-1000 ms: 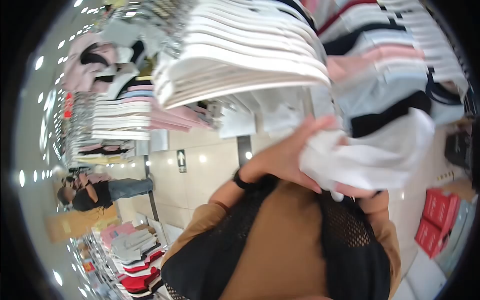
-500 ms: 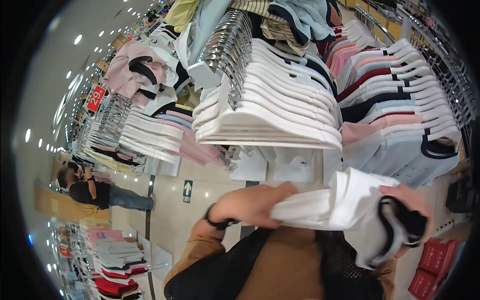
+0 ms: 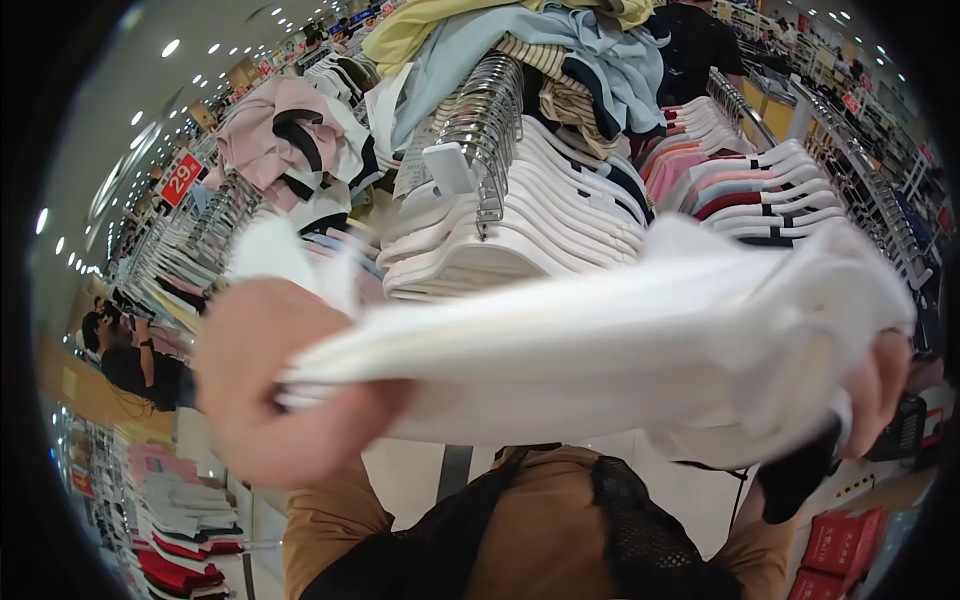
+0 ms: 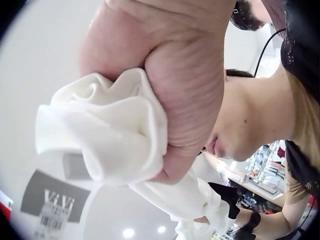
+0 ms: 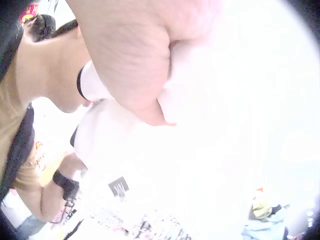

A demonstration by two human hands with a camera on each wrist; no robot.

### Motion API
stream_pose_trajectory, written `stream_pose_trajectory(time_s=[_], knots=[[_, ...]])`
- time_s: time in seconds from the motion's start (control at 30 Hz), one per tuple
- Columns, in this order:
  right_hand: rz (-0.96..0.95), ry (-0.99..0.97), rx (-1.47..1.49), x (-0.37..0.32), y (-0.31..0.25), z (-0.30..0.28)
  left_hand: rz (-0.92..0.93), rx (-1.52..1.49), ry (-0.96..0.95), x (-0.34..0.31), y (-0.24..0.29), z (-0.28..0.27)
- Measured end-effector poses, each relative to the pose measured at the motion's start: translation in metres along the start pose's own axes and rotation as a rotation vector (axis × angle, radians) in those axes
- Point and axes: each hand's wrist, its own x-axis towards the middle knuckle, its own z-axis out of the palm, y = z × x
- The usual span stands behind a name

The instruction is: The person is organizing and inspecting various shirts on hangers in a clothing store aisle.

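A white garment [image 3: 560, 350], blurred, stretches sideways between both hands in the head view. My left hand [image 3: 285, 380] grips its left end, thumb below and fingers above the folds. At the far right, my right hand [image 3: 875, 390] holds the bunched other end, above a dark part of cloth. In the left wrist view, the left hand [image 4: 170, 75] clutches gathered white fabric [image 4: 110, 130], with a grey and white tag [image 4: 55, 200] below. The right hand [image 5: 135, 60] pinches overexposed white cloth [image 5: 225, 125] in the right wrist view; its fingertips are partly hidden.
White hangers [image 3: 520, 220] fill the rack ahead, with blue cloth [image 3: 620, 60] heaped above. Other racks with clothes [image 3: 180, 500] stand at left and right. A person in black [image 3: 130, 370] is at the left; red boxes [image 3: 840, 545] lie low right.
Both hands have risen and moved apart, the left one leftward and the right one slightly rightward. The garment, bunched lower down before, is now stretched across in front of the hangers.
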Motion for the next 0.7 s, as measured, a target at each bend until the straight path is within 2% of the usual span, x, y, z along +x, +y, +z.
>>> stream_pose_trajectory(time_s=[0.07,0.13,0.27,0.3,0.33,0.4,0.47,0.53,0.57,0.63,0.67,0.7], knots=[[-0.083,0.119,-0.074,0.004,0.009,0.009,0.061,0.162,0.277,0.003,-0.017,-0.003],[-0.168,0.245,-0.150,0.021,0.024,0.018,0.098,0.292,0.394,0.016,-0.037,-0.008],[-0.310,0.416,-0.250,0.066,0.057,0.041,0.129,0.417,0.337,0.050,-0.077,-0.023],[-0.338,0.447,-0.264,0.079,0.066,0.044,0.072,0.366,0.439,0.056,-0.086,-0.015],[-0.368,0.465,-0.272,0.093,0.072,0.051,-0.092,0.561,0.420,0.063,-0.086,-0.013],[-0.414,0.485,-0.267,0.118,0.080,0.066,-0.014,0.448,0.405,0.079,-0.108,-0.011],[-0.433,0.476,-0.225,0.145,0.080,0.086,-0.084,0.250,0.587,0.095,-0.128,0.005],[-0.442,0.491,-0.074,0.169,0.062,0.116,-0.073,0.275,0.413,0.093,-0.156,0.002],[-0.409,0.452,-0.059,0.176,0.066,0.128,-0.070,0.281,0.357,0.093,-0.168,0.002],[-0.379,0.288,-0.102,0.178,0.060,0.141,-0.109,0.548,0.297,0.087,-0.185,0.015],[-0.280,0.143,-0.013,0.178,0.057,0.143,-0.124,0.635,0.277,0.084,-0.193,0.022],[-0.181,-0.001,0.074,0.178,0.055,0.147,-0.175,0.453,0.209,0.082,-0.201,0.031]])
